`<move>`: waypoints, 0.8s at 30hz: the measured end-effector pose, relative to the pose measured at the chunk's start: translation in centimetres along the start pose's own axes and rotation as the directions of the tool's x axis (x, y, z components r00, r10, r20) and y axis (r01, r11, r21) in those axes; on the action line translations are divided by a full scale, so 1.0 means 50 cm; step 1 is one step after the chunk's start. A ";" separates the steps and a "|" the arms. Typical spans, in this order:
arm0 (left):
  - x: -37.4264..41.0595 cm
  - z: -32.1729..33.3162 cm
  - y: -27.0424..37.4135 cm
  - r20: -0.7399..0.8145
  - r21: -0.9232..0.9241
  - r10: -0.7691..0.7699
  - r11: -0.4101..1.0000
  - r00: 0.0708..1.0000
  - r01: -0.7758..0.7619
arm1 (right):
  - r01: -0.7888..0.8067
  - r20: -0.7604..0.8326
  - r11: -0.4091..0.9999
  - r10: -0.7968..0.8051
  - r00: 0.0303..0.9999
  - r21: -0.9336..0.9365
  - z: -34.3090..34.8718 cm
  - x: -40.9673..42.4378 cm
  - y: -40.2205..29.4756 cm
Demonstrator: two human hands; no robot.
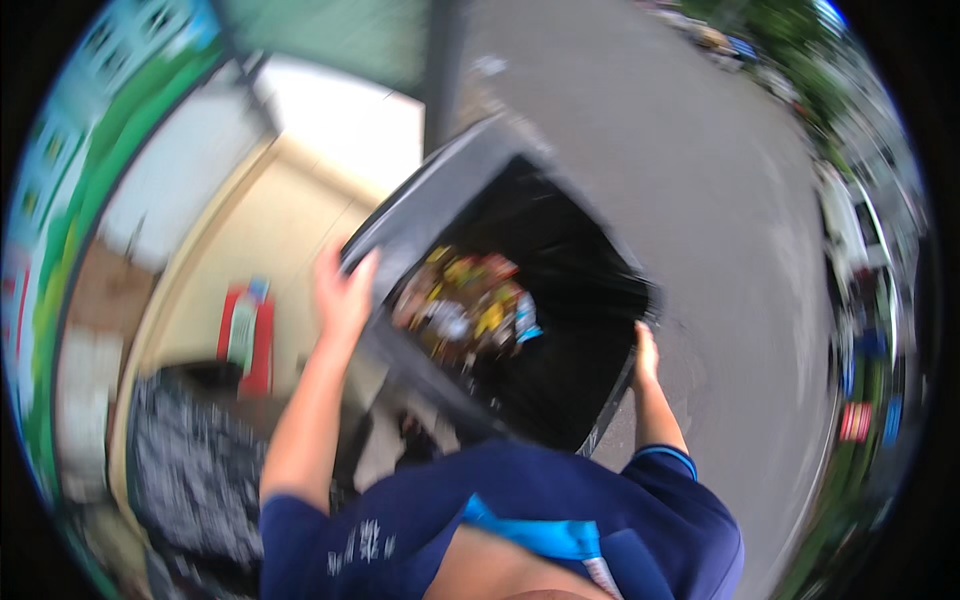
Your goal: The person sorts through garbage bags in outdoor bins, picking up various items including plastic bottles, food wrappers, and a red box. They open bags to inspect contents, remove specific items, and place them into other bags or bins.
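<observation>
A square grey bin (pixel 427 217) lined with a black plastic bag (pixel 577 255) is held tilted in front of my body, its mouth towards me. Mixed litter (pixel 472 307), with yellow, white, red and blue bits, lies inside towards the left; motion blur hides what each piece is. My left hand (pixel 341 296) grips the bin's left rim, thumb on top. On the opposite side my right hand (pixel 645 356) holds the right edge, its fingers mostly hidden behind the bin.
At lower left stands a dark, bag-like bulk (pixel 195 457), blurred. A red-and-white box-like object (pixel 247 337) is on the cream surface (pixel 300 202) beyond it. Grey pavement (pixel 720 225) stretches to the right, with a blurred white vehicle (pixel 844 225) along its far side. A dark post (pixel 442 67) rises ahead.
</observation>
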State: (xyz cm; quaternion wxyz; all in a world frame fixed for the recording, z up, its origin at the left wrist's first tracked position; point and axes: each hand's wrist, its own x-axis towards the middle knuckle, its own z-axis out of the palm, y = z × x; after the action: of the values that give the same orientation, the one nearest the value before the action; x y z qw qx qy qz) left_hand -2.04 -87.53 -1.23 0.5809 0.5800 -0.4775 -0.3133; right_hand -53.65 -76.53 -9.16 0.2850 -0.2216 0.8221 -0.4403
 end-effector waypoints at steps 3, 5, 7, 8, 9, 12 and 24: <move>0.107 0.096 0.033 0.010 0.419 0.199 0.889 0.980 -0.185 | -0.343 0.211 0.836 0.276 0.938 0.428 -0.048 -0.019 0.049; 0.136 0.137 0.039 -0.118 0.490 0.200 0.864 0.973 -0.118 | -0.294 0.233 0.816 0.201 0.952 0.498 -0.024 -0.033 0.026; 0.090 0.131 0.055 -0.122 0.354 0.120 0.933 0.985 -0.069 | -0.269 0.211 0.809 0.183 0.960 0.523 0.020 -0.087 -0.025; 0.065 0.118 0.028 -0.114 0.372 0.124 0.926 0.986 -0.074 | -0.252 0.273 0.795 0.113 0.955 0.552 0.042 -0.086 -0.038; 0.024 0.106 0.013 -0.093 0.371 0.036 0.929 0.995 0.001 | -0.225 0.254 0.812 0.097 0.962 0.539 0.072 -0.101 -0.063; -0.086 0.026 -0.090 -0.048 0.308 -0.089 0.946 0.995 0.100 | -0.325 0.335 0.753 0.147 0.931 0.572 0.194 -0.081 -0.113; -0.369 -0.316 0.093 0.089 0.833 0.017 0.546 0.996 -0.083 | -0.238 0.407 0.893 0.068 0.911 0.382 0.100 0.113 -0.104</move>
State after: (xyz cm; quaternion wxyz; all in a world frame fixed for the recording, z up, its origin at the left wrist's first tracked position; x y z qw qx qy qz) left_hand 5.18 -64.05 1.80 0.2268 0.7611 -0.6054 -0.0521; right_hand -53.91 -85.64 -8.51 0.5157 -0.1694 0.6499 -0.5319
